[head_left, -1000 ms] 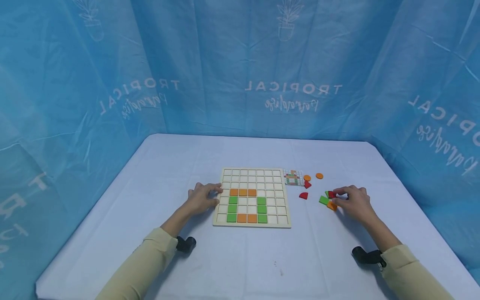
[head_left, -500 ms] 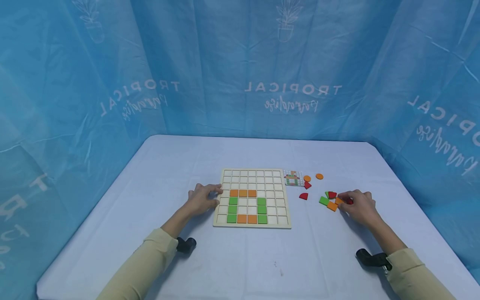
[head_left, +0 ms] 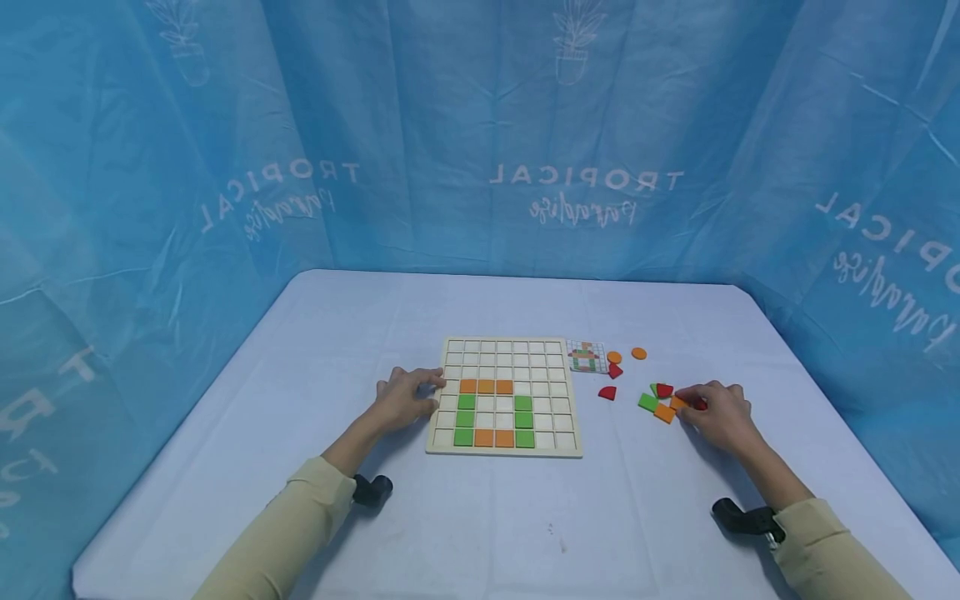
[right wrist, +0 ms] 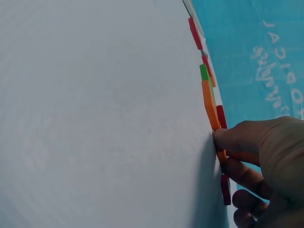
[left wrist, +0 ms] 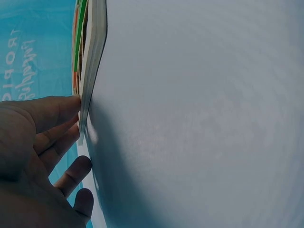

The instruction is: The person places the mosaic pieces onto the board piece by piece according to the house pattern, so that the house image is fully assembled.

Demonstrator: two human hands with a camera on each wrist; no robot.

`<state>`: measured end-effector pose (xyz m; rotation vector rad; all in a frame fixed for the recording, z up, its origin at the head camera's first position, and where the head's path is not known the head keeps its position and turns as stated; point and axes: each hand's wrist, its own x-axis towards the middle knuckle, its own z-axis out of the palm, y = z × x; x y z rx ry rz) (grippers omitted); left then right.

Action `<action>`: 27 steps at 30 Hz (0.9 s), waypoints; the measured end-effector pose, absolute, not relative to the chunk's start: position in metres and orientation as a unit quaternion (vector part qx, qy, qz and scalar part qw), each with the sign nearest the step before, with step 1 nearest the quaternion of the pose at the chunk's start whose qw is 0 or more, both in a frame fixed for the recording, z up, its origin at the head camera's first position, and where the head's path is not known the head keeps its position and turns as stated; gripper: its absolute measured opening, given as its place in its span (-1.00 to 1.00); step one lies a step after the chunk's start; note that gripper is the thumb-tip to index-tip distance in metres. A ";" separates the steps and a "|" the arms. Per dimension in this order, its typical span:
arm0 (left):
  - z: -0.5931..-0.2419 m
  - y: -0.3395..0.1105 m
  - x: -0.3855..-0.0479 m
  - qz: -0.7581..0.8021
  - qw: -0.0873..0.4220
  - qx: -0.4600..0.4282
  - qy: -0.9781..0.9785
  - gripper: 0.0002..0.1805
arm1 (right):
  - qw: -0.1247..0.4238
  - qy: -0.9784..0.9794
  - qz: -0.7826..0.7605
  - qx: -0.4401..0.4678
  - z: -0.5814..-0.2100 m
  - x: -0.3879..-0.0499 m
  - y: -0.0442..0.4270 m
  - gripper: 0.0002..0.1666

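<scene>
A pale wooden grid board (head_left: 549,421) lies flat on the table, with orange square tiles (head_left: 486,387) and green square tiles (head_left: 466,419) set in some cells. My left hand (head_left: 402,397) touches the board's left edge with thumb and fingertips, its fingers loosely extended. Right of the board, my right hand (head_left: 717,413) pinches an orange tile (right wrist: 221,156) low at the table between thumb and finger. Beside it lie another orange tile (head_left: 664,413), a green tile (head_left: 648,402) and a red quarter-round piece (head_left: 664,390). One red piece (right wrist: 225,190) is partly hidden under the right hand.
A small printed pattern card (head_left: 587,356) sits against the board's upper right. Near it lie two orange discs (head_left: 639,353) and two red pieces (head_left: 607,392). A white cloth covers the table (head_left: 420,533); blue curtains (head_left: 465,125) hang around it.
My right hand has moved slightly right and nearer, from the red and orange pieces to another orange tile, then has stayed almost still. The left hand has not moved.
</scene>
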<state>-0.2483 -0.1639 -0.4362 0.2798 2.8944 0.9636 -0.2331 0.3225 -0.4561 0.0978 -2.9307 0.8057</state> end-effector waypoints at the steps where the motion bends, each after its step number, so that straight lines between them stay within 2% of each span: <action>1: -0.436 -0.164 -0.248 0.314 0.039 0.091 0.944 -0.62 | 0.050 -0.962 0.266 0.032 -0.456 -0.233 0.323 -0.62; 13: -0.436 -0.164 -0.248 0.309 0.041 0.088 0.946 -0.62 | 0.045 -0.953 0.300 0.021 -0.450 -0.239 0.306 -0.64; 27: -0.436 -0.165 -0.248 0.311 0.039 0.093 0.945 -0.64 | 0.039 -0.940 0.327 0.085 -0.442 -0.254 0.224 -0.66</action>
